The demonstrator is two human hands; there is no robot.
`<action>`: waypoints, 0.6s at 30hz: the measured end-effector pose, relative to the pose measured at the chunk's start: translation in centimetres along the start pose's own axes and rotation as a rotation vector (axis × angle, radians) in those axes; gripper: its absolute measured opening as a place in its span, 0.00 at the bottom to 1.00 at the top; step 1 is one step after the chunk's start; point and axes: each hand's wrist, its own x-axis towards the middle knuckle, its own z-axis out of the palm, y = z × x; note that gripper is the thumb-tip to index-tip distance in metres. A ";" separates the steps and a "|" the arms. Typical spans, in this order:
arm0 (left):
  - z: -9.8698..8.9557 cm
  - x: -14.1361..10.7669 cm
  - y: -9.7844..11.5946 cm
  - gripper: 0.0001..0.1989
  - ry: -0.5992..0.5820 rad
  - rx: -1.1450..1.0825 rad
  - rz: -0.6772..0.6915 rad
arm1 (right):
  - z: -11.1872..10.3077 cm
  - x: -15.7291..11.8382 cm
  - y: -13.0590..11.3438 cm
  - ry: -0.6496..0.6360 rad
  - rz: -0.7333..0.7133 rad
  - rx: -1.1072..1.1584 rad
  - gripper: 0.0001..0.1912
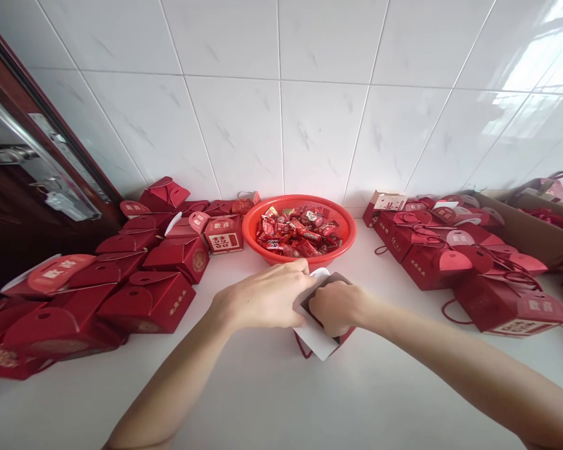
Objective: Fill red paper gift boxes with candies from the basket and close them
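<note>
A red paper gift box [344, 336] with its white-lined flaps up stands in front of me on the white surface, a red cord hanging at its side. My left hand [267, 294] is closed on the box's left flap and edge. Into the box's mouth reaches my right hand [335, 306], its fingers bent and mostly hidden inside; whether it holds anything I cannot make out. Just behind the box sits a red plastic basket [249, 232] with wrapped candies [300, 232] in it.
Several red gift boxes [145, 300] stand in rows on the left, near a dark door with a metal handle [14, 153]. More red boxes with cords [431, 265] are on the right, beside a cardboard carton [520, 234]. A tiled wall [326, 137] closes off the back.
</note>
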 end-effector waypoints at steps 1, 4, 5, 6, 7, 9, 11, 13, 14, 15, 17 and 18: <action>0.0 0.1 -0.1 0.21 0.000 0.000 -0.008 | -0.2 0.1 -0.2 -0.053 0.019 -0.050 0.10; 0.0 0.2 -0.3 0.17 0.012 -0.005 -0.021 | -1.0 -0.2 -0.1 -0.122 0.032 -0.119 0.09; 0.0 0.2 -0.5 0.16 0.014 -0.003 -0.026 | -1.2 -0.5 0.2 -0.108 0.019 -0.095 0.08; -0.1 0.3 -0.6 0.14 0.013 0.002 -0.035 | -1.4 -1.1 0.7 -0.088 -0.009 -0.054 0.09; -0.1 0.3 -0.8 0.14 0.011 0.006 -0.048 | -1.5 -1.7 1.4 -0.054 -0.041 0.001 0.10; -0.1 0.2 -1.1 0.13 0.009 0.010 -0.075 | -1.2 -3.2 2.8 0.101 -0.141 0.153 0.11; -0.2 0.2 -1.4 0.13 0.008 0.007 -0.090 | -0.5 -4.6 4.2 0.294 -0.204 0.318 0.10; -0.2 0.2 -1.6 0.14 0.010 0.008 -0.107 | 0.8 -5.6 5.2 0.442 -0.196 0.420 0.12; -0.2 0.1 -1.6 0.15 0.010 0.011 -0.117 | 1.5 -5.9 5.5 0.508 -0.187 0.451 0.13; -0.2 0.1 -1.6 0.16 0.011 0.012 -0.128 | 2.3 -6.1 5.8 0.572 -0.175 0.476 0.13; -0.3 0.1 -1.5 0.19 0.010 0.009 -0.143 | 3.9 -6.1 5.9 0.694 -0.160 0.532 0.11; -0.3 0.1 -1.5 0.21 0.011 0.004 -0.146 | 4.8 -6.0 5.8 0.760 -0.158 0.565 0.11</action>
